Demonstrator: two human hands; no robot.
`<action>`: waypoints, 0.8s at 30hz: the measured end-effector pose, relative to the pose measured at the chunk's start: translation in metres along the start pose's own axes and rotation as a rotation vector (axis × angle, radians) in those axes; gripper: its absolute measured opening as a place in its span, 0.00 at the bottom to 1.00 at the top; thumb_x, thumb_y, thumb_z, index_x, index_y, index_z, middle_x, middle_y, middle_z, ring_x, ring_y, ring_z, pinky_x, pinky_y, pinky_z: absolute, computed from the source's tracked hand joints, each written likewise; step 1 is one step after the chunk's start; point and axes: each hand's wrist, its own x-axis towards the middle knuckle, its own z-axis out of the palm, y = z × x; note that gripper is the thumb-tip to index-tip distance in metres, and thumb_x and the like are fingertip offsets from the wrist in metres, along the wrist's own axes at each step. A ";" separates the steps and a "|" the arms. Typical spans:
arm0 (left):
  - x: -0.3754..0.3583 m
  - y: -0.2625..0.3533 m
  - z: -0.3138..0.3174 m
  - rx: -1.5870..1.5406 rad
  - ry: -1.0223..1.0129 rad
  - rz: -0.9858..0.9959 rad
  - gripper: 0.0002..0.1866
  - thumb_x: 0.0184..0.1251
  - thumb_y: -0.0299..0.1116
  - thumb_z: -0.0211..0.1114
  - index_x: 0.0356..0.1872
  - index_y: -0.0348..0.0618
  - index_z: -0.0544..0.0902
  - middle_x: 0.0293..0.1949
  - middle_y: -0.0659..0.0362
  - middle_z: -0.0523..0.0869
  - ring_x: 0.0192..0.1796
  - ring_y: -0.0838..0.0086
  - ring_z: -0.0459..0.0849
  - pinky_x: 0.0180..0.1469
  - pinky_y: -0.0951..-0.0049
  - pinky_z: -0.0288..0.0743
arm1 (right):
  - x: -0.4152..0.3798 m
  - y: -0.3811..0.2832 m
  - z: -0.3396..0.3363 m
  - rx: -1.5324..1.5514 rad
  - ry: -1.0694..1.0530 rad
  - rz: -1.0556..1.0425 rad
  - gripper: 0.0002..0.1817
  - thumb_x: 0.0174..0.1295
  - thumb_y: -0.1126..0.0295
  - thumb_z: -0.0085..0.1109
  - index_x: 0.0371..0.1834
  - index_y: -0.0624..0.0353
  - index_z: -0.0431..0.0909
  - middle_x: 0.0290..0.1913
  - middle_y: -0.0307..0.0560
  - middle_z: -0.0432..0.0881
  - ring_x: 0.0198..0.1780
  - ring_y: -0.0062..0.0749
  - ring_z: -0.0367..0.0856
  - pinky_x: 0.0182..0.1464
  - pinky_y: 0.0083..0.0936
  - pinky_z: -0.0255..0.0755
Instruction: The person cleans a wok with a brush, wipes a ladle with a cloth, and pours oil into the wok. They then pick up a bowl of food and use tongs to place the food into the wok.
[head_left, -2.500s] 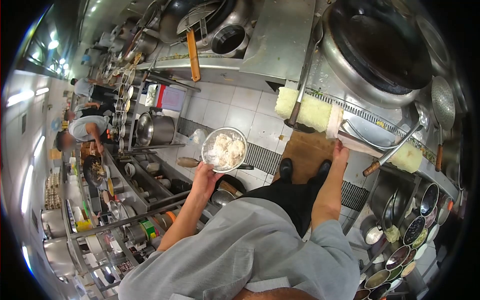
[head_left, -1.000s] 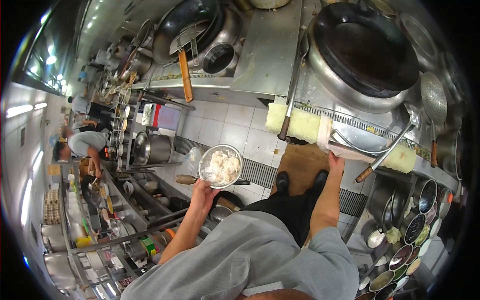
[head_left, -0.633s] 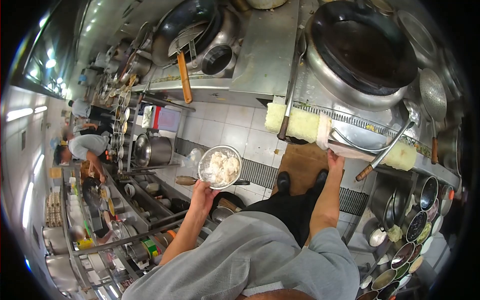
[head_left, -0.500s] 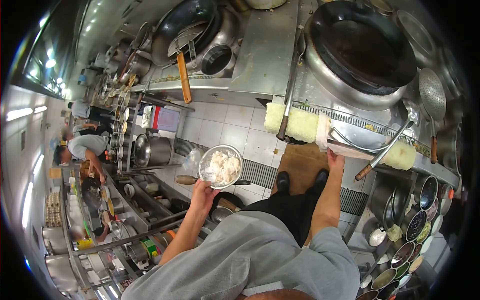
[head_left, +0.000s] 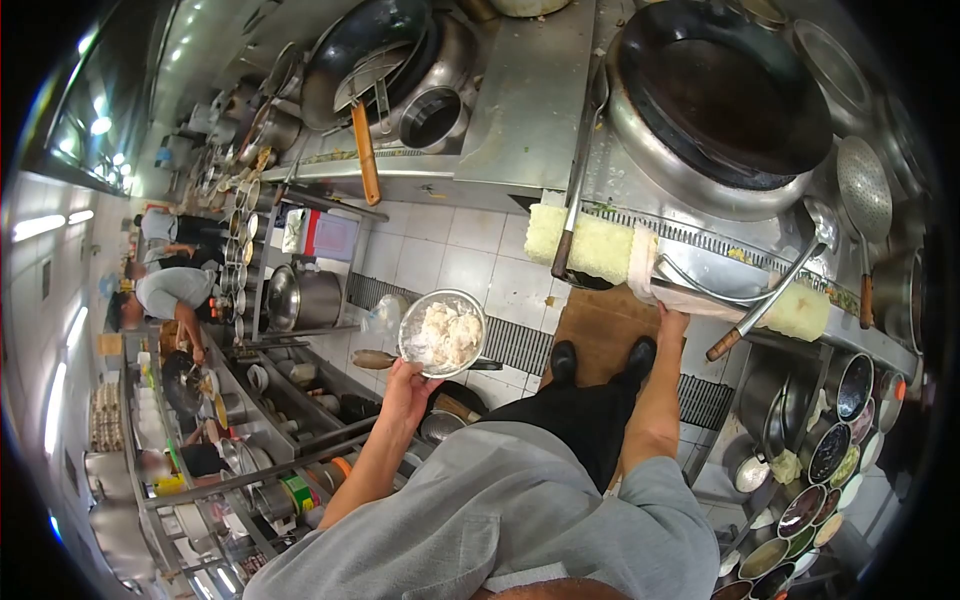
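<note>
My left hand (head_left: 402, 393) grips the rim of a round metal bowl (head_left: 406, 338), thumb near its edge, and holds it level over the floor. Inside the bowl is a pale, lumpy food (head_left: 447, 333) that looks coated in white powder. My right hand (head_left: 674, 322) is at the front edge of the stove, by a pale pink cloth (head_left: 642, 265). Its fingertips are hidden at that edge, so I cannot make out their grip. Beside the cloth lies a rolled yellowish towel (head_left: 590, 243).
A large dark wok (head_left: 735, 95) sits on the burner ahead. A ladle (head_left: 770, 300) and a perforated skimmer (head_left: 865, 190) rest to its right. Several condiment bowls (head_left: 830, 450) stand at lower right. Shelves and a pot (head_left: 305, 300) are at left, where co-workers (head_left: 170, 290) stand.
The bowl and both hands stay nearly where they were. The view shifts slightly. At far left, a co-worker's arm and the wok by it have moved a little.
</note>
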 end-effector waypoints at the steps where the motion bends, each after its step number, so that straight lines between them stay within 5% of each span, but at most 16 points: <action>1: 0.001 0.000 0.000 0.008 0.006 0.003 0.20 0.62 0.23 0.51 0.56 0.38 0.72 0.52 0.53 0.83 0.51 0.66 0.85 0.50 0.63 0.84 | 0.001 0.006 -0.004 -0.005 -0.035 -0.009 0.26 0.68 0.73 0.54 0.69 0.58 0.62 0.65 0.50 0.71 0.60 0.42 0.77 0.59 0.40 0.78; 3: 0.002 -0.002 0.001 0.022 0.015 0.006 0.20 0.61 0.23 0.52 0.56 0.39 0.72 0.52 0.53 0.83 0.51 0.66 0.85 0.50 0.63 0.84 | -0.001 0.007 -0.013 0.013 -0.099 0.010 0.26 0.70 0.70 0.54 0.69 0.59 0.62 0.66 0.51 0.71 0.62 0.44 0.76 0.62 0.42 0.77; 5: 0.001 -0.002 0.003 0.021 0.037 0.030 0.21 0.60 0.24 0.54 0.56 0.39 0.72 0.51 0.53 0.83 0.52 0.66 0.84 0.50 0.63 0.84 | -0.005 0.001 -0.015 0.629 -0.201 0.172 0.25 0.71 0.65 0.54 0.69 0.60 0.63 0.66 0.52 0.71 0.64 0.46 0.74 0.65 0.46 0.74; 6: 0.003 -0.004 0.004 0.026 0.034 0.019 0.21 0.59 0.25 0.55 0.56 0.39 0.72 0.51 0.53 0.83 0.52 0.66 0.84 0.50 0.63 0.84 | -0.011 -0.009 -0.014 1.217 -0.248 0.290 0.25 0.72 0.62 0.53 0.68 0.61 0.63 0.66 0.53 0.71 0.65 0.48 0.72 0.66 0.48 0.72; 9: 0.004 -0.009 0.006 0.117 0.034 0.047 0.27 0.57 0.28 0.58 0.61 0.40 0.70 0.57 0.51 0.79 0.59 0.60 0.80 0.60 0.59 0.79 | -0.004 0.006 -0.014 1.219 -0.326 0.301 0.21 0.69 0.61 0.56 0.62 0.56 0.69 0.60 0.50 0.77 0.62 0.47 0.74 0.68 0.53 0.68; 13: 0.007 -0.011 0.020 0.057 -0.076 0.038 0.29 0.57 0.26 0.58 0.64 0.36 0.68 0.63 0.49 0.76 0.64 0.58 0.76 0.65 0.57 0.75 | -0.005 -0.006 -0.036 0.690 -0.298 0.393 0.16 0.71 0.63 0.51 0.58 0.55 0.72 0.55 0.52 0.79 0.57 0.46 0.77 0.63 0.53 0.70; 17: 0.007 -0.011 0.032 0.036 -0.085 0.058 0.30 0.57 0.26 0.58 0.64 0.35 0.67 0.62 0.49 0.75 0.63 0.59 0.77 0.64 0.59 0.76 | 0.004 -0.031 -0.091 -0.111 0.417 0.151 0.22 0.63 0.66 0.56 0.58 0.67 0.70 0.55 0.63 0.78 0.54 0.54 0.79 0.56 0.47 0.74; 19: 0.004 -0.010 0.045 0.013 -0.090 0.070 0.30 0.57 0.26 0.57 0.64 0.36 0.67 0.62 0.49 0.75 0.63 0.59 0.77 0.63 0.59 0.77 | 0.025 -0.045 -0.130 -0.333 0.602 -0.058 0.26 0.60 0.68 0.58 0.58 0.73 0.70 0.55 0.68 0.78 0.52 0.57 0.80 0.53 0.44 0.75; 20: 0.003 -0.010 0.049 0.004 -0.096 0.067 0.30 0.57 0.26 0.57 0.64 0.36 0.67 0.63 0.49 0.75 0.62 0.59 0.78 0.63 0.59 0.77 | 0.034 -0.055 -0.143 -0.383 0.635 -0.152 0.27 0.58 0.69 0.60 0.59 0.76 0.69 0.55 0.71 0.78 0.51 0.59 0.81 0.51 0.42 0.76; 21: 0.002 -0.010 0.053 -0.003 -0.103 0.060 0.30 0.57 0.26 0.57 0.64 0.36 0.67 0.63 0.49 0.75 0.62 0.60 0.78 0.63 0.59 0.77 | 0.023 -0.118 -0.152 -0.370 0.314 0.167 0.26 0.59 0.68 0.59 0.55 0.77 0.71 0.53 0.72 0.78 0.55 0.61 0.79 0.54 0.43 0.73; 24: 0.001 -0.013 0.065 -0.049 -0.113 0.059 0.26 0.56 0.23 0.57 0.60 0.34 0.70 0.62 0.50 0.75 0.64 0.57 0.76 0.67 0.56 0.73 | 0.040 -0.094 -0.153 -0.354 0.275 0.131 0.23 0.60 0.70 0.58 0.54 0.76 0.74 0.50 0.72 0.80 0.55 0.60 0.78 0.55 0.42 0.72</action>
